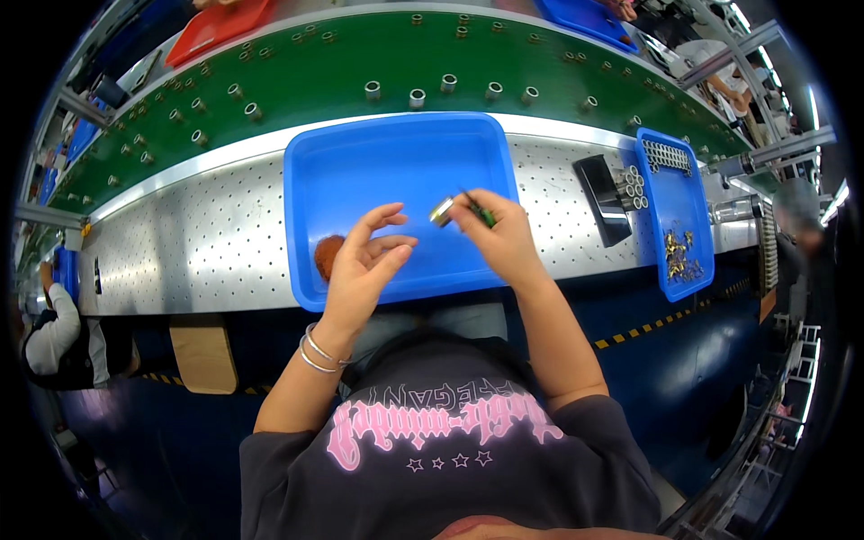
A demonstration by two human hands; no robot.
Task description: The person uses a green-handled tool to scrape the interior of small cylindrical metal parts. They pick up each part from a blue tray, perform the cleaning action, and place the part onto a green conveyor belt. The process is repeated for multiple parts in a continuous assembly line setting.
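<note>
Over the blue tray (396, 148), my right hand (499, 236) grips a short metal cylinder (441, 211) with a shiny gold-toned face. A slim tool with a green handle and dark thin tip (481, 211) is tucked in the same hand; its exact kind I cannot make out. My left hand (362, 268) hovers above the tray's left half, empty, its fingers apart and curved toward the cylinder. A round, rough reddish-brown pad (328, 257) lies in the tray beside my left hand, partly covered by it.
Beyond the tray, a green belt (342, 58) carries several metal cylinders. On the perforated metal worktop (216, 216), to the right, stand a black holder (601, 200), several rings (634, 187) and a smaller blue tray (664, 211) with rings and brass pieces. Other people work at the edges.
</note>
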